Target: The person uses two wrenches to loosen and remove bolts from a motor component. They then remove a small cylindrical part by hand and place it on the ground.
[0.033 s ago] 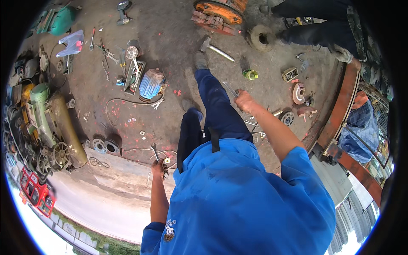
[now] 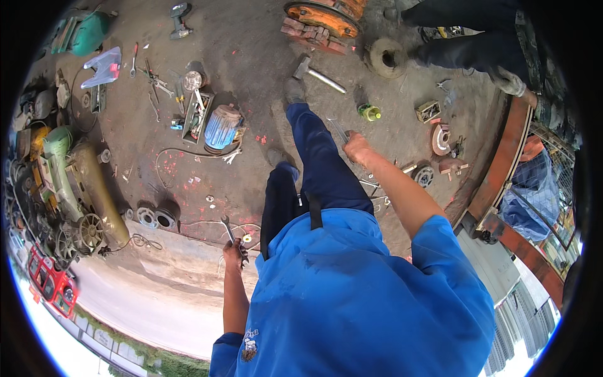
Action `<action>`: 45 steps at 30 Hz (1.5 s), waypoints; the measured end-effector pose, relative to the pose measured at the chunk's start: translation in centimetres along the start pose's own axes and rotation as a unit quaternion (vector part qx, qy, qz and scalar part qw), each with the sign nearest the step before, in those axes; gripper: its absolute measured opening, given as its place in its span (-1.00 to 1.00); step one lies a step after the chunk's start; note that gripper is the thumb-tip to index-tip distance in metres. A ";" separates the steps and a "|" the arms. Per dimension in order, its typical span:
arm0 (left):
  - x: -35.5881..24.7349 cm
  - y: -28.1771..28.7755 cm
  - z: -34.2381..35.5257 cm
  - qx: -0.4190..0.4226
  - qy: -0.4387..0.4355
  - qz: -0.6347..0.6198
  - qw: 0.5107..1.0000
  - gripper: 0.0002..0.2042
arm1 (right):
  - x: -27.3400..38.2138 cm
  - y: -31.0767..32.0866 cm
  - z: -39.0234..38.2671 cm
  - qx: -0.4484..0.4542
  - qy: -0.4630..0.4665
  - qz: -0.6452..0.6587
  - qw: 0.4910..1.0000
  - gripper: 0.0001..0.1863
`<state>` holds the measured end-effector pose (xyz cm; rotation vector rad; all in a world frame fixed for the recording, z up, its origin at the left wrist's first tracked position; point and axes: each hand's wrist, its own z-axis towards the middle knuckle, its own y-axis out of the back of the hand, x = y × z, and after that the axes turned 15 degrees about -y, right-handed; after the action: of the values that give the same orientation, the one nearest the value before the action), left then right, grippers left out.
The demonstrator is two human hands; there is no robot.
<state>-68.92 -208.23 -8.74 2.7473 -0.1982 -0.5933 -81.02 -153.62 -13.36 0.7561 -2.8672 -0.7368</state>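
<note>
My left hand (image 2: pixel 233 254) hangs low beside my left thigh, closed round a silver wrench (image 2: pixel 227 230) whose open jaw points up and away from me. In front of my right thigh, my right hand (image 2: pixel 357 148) grips a second long silver tool (image 2: pixel 339 129), which looks like a wrench. Its end points forward and left over the floor; my fingers hide its near end. A sledgehammer (image 2: pixel 323 78) lies on the floor ahead of my feet. To the left of my legs stands a blue electric motor (image 2: pixel 222 128), next to a metal toolbox (image 2: pixel 198 118) filled with tools.
A green bottle (image 2: pixel 369 112) stands ahead to the right. Beyond it are a ring-shaped part (image 2: pixel 385 58) and another person's dark-clad legs (image 2: pixel 461 50). Machinery with a tan tank (image 2: pixel 97 191) lines the left. A rusty steel beam (image 2: pixel 505 154) bounds the right. Cable (image 2: pixel 164 164) snakes across the floor.
Almost nothing differs. The view has shifted very slightly, and the wrench in my left hand has moved a little to the left. Both hands keep their grip.
</note>
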 end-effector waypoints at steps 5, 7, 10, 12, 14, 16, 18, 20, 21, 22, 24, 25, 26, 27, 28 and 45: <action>-10.1 -5.7 -2.2 0.009 0.045 0.034 0.998 -0.85 | 4.9 2.7 11.7 -0.092 0.088 -0.047 0.991 -0.57; -13.2 -9.0 -1.0 0.045 0.049 0.048 0.997 -0.84 | 5.0 3.4 17.4 -0.127 0.114 -0.080 0.982 -0.61; -18.1 -12.9 1.3 0.081 0.039 0.084 0.992 -0.83 | 4.8 4.6 26.8 -0.127 0.101 -0.131 0.978 -0.64; -21.7 -15.9 2.3 0.076 0.024 0.073 0.994 -0.82 | 9.9 9.2 26.4 -0.104 0.099 -0.144 0.979 -0.64; -24.2 -17.6 3.5 0.096 0.012 0.047 0.994 -0.80 | 11.0 9.9 28.6 -0.103 0.069 -0.097 0.988 -0.64; -27.1 -19.5 4.1 0.091 0.009 0.042 0.995 -0.80 | 13.7 10.1 30.0 -0.097 0.041 -0.016 0.994 -0.65; -28.2 -20.4 4.6 0.094 0.009 0.026 0.995 -0.80 | 17.0 10.9 30.0 -0.069 0.061 -0.017 0.996 -0.62; -28.7 -20.6 5.1 0.094 0.015 0.027 0.995 -0.80 | 20.0 10.5 30.2 -0.069 0.046 0.054 0.995 -0.58; -28.9 -20.6 5.2 0.091 0.020 0.033 0.995 -0.80 | 21.8 10.6 30.4 -0.072 0.052 0.051 0.995 -0.56; -28.5 -20.5 5.5 0.091 0.027 0.039 0.995 -0.80 | 23.2 10.4 30.6 -0.074 0.055 0.047 0.995 -0.54; -26.0 -19.5 6.4 0.092 0.049 0.030 0.994 -0.78 | 25.2 10.0 30.7 -0.076 0.058 0.037 0.995 -0.48; -24.1 -18.5 6.9 0.100 0.056 0.026 0.993 -0.76 | 25.2 9.2 30.3 -0.074 0.083 -0.005 0.994 -0.47; -22.1 -17.5 7.1 0.107 0.063 0.021 0.992 -0.74 | 25.0 8.4 29.7 -0.073 0.109 -0.047 0.990 -0.46; -21.0 -16.9 7.4 0.089 0.080 0.013 0.993 -0.75 | 24.8 7.3 29.9 -0.055 0.087 -0.031 0.994 -0.46; -19.8 -16.2 7.6 0.084 0.092 0.017 0.992 -0.75 | 24.7 6.3 30.0 -0.038 0.065 -0.014 0.997 -0.45; -5.4 -9.1 10.2 -0.023 0.141 -0.049 0.989 -0.78 | 21.4 -8.7 25.3 -0.060 -0.007 0.003 0.998 -0.50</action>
<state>-77.56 -201.46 -18.61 2.7684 0.0181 -0.2239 -100.92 -159.68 -40.55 0.7301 -2.8064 -0.9071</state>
